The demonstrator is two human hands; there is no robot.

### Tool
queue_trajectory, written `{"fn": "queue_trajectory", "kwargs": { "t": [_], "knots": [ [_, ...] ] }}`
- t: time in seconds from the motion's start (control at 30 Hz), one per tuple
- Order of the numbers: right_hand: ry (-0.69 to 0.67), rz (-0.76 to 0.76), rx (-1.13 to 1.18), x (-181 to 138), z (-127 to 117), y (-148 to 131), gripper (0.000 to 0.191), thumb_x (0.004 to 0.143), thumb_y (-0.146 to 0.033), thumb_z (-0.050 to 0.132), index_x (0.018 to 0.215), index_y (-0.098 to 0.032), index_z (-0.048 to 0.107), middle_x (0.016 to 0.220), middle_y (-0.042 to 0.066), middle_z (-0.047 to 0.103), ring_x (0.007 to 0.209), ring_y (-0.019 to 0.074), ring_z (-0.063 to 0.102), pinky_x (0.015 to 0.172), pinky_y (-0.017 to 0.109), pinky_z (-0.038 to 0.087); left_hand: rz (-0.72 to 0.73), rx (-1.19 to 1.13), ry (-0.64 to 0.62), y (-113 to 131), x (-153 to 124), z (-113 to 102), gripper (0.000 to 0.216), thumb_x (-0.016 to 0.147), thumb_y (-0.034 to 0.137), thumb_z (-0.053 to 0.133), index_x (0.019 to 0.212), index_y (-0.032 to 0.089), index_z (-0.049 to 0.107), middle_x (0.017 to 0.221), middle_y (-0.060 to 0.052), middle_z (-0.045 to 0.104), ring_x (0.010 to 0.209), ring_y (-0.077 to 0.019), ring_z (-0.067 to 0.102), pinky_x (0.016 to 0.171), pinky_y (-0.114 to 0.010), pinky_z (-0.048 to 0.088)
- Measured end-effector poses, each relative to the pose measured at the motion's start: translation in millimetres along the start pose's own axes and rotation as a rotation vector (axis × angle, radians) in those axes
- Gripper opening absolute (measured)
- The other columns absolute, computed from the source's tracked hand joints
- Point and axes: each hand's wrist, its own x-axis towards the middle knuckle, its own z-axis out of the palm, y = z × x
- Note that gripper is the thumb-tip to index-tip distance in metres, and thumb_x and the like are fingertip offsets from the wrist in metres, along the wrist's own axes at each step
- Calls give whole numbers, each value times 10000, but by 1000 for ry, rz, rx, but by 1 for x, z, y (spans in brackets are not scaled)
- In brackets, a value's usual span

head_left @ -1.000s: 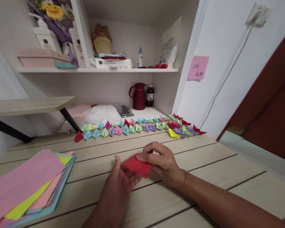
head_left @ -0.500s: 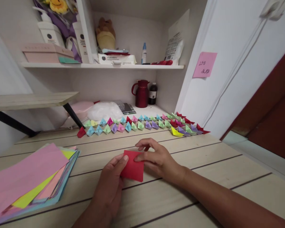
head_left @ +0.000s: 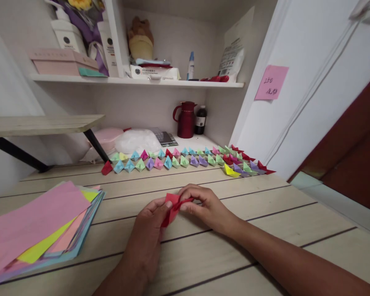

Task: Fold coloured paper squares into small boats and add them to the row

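Note:
A small red folded paper (head_left: 170, 212) is held between my two hands above the wooden table. My left hand (head_left: 152, 220) pinches its left side, thumb on top. With thumb and fingers, my right hand (head_left: 200, 203) grips the right part, which is bent up and partly covered by the fingers. Beyond my hands, small folded paper boats (head_left: 167, 163) in many colours stand in rows along the back of the table. A yellow boat (head_left: 231, 171) sits at the front of the right-hand group.
A loose stack of coloured paper sheets (head_left: 40, 218) lies at the left on the slatted table (head_left: 234, 263). A small raised stand (head_left: 46, 125) is behind it. Further back, a dark red jug (head_left: 186, 120) and a dark bottle (head_left: 200, 120) stand under a shelf (head_left: 142, 82).
The red paper lay flat as a square; now its right part is bent up and pinched by my right hand, whose fingers have closed. The view has shifted slightly.

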Motion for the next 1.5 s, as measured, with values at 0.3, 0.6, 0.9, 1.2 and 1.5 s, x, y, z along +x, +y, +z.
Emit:
{"fn": "queue_trajectory", "kwargs": {
  "t": [0.3,0.6,0.9,1.2,1.5],
  "knots": [
    [117,232,241,1,6,10,300,741,-399,723,740,-185,512,698,-20,549,638,116,467,607,240,374,18,6,-65,1,2,0,280,772,314,676,1003,159,709,915,-54,722,844,-168,627,798,-279,462],
    [137,255,306,0,8,13,311,734,-395,735,739,-187,503,683,-19,566,614,114,483,603,243,391,87,60,-164,-1,4,0,347,824,387,638,1096,178,686,1015,-75,714,913,-196,634,848,-310,467],
    [109,215,296,-1,7,10,287,797,-399,683,743,-182,503,666,4,615,631,136,544,633,270,419,39,116,-84,0,2,2,381,701,263,745,1064,156,702,865,-76,749,819,-200,679,903,-331,455],
    [90,221,320,-1,10,7,282,792,-370,691,726,-173,501,648,12,631,620,134,574,617,263,423,95,234,-26,-3,9,-2,291,705,271,722,976,166,731,873,-53,752,833,-192,667,870,-302,457],
    [151,441,672,4,6,11,357,767,-362,720,1004,-183,521,713,11,673,602,136,637,606,254,439,129,207,206,0,8,0,316,693,363,727,921,144,722,825,-37,732,769,-156,620,748,-258,446]
  ]
}}
